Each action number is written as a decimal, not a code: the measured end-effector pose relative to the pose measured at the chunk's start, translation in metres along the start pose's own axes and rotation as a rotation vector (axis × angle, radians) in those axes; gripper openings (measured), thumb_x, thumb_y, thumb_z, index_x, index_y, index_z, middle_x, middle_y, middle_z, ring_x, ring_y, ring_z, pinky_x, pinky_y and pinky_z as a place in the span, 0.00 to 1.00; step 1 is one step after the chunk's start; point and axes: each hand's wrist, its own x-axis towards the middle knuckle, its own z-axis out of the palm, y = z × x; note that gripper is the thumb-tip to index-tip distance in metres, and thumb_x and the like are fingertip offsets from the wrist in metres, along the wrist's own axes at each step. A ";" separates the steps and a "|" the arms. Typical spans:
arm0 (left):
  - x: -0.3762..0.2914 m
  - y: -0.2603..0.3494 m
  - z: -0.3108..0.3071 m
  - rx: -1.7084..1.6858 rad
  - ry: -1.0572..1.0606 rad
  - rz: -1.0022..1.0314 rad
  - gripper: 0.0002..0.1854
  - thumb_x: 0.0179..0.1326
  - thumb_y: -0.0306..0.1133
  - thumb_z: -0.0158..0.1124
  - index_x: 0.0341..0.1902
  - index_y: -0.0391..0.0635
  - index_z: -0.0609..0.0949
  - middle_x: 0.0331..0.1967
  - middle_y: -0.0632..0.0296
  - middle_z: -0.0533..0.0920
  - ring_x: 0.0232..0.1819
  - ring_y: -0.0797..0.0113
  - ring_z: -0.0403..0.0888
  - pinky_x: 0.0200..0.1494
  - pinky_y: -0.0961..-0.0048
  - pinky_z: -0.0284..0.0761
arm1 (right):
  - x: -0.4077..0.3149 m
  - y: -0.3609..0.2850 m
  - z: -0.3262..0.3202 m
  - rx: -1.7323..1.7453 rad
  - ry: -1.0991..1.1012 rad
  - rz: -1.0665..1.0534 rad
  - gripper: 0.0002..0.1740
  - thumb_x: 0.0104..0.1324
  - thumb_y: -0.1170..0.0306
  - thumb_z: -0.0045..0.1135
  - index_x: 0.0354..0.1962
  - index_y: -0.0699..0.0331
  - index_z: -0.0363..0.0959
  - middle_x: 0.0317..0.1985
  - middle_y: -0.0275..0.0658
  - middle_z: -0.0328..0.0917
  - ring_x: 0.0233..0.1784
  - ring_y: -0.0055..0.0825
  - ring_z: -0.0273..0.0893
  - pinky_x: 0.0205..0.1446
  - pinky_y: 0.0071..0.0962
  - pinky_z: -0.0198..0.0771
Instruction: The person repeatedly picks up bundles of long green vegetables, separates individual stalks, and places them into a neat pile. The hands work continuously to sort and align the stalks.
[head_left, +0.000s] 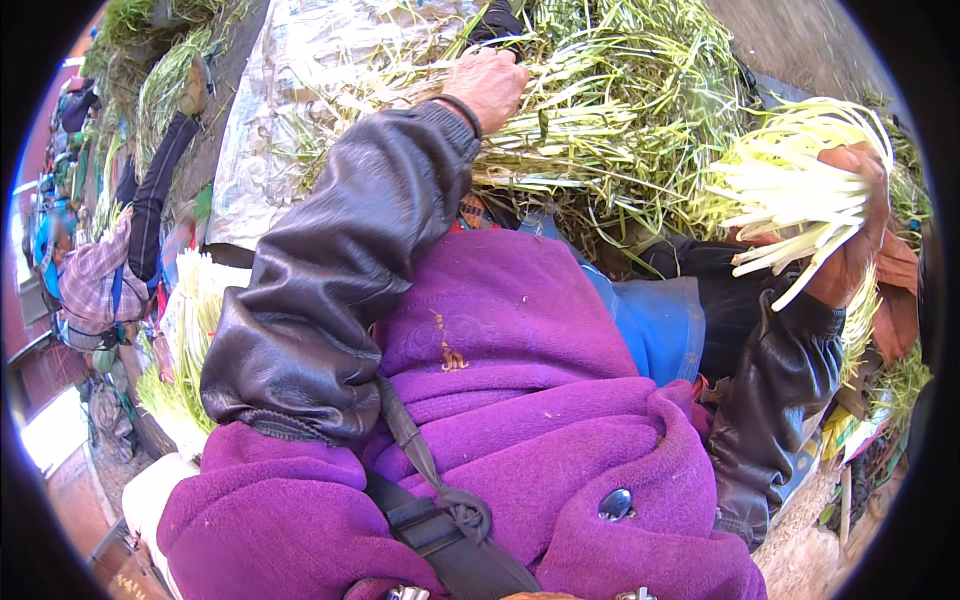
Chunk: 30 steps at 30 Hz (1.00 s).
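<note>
My left hand (487, 88), back upward with fingers curled down, rests at a heap of loose green and pale stalks (600, 112); its fingertips are hidden, so I cannot tell if they hold any. Raised at the right, my right hand (862, 202) is closed around a thick bunch of pale, long-stemmed stalks (795, 187), their whitish ends pointing down and left, the strands looping over the top. Dark leathery sleeve covers reach both wrists, and a dark band circles the left one.
A whitish plastic sheet (262, 112) lies under the heap's left side. Bundled pale stalks (195, 322) stand at the left. Beyond them, a person in a plaid top (101, 281) sits near more greens. Purple cloth (495, 322) covers my lap.
</note>
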 end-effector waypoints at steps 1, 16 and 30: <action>0.005 -0.002 0.006 0.035 -0.021 -0.016 0.10 0.59 0.32 0.52 0.40 0.45 0.80 0.36 0.53 0.78 0.43 0.56 0.77 0.45 0.60 0.74 | 0.002 -0.003 -0.002 -0.058 0.009 0.008 0.10 0.61 0.79 0.54 0.39 0.60 0.65 0.31 0.31 0.71 0.40 0.23 0.69 0.51 0.25 0.67; -0.054 -0.049 -0.067 -0.564 0.475 -0.055 0.09 0.59 0.33 0.62 0.40 0.43 0.81 0.34 0.65 0.79 0.34 0.75 0.77 0.39 0.79 0.73 | 0.002 -0.008 -0.005 -0.025 -0.004 -0.036 0.15 0.61 0.79 0.55 0.46 0.66 0.66 0.32 0.34 0.70 0.39 0.21 0.70 0.47 0.22 0.68; -0.129 -0.014 -0.124 -1.469 -0.125 -0.577 0.14 0.65 0.41 0.55 0.46 0.45 0.79 0.20 0.69 0.77 0.11 0.87 0.62 0.10 0.87 0.54 | -0.001 0.008 0.001 0.189 -0.067 0.019 0.11 0.61 0.82 0.51 0.39 0.62 0.63 0.30 0.30 0.66 0.36 0.20 0.65 0.49 0.25 0.62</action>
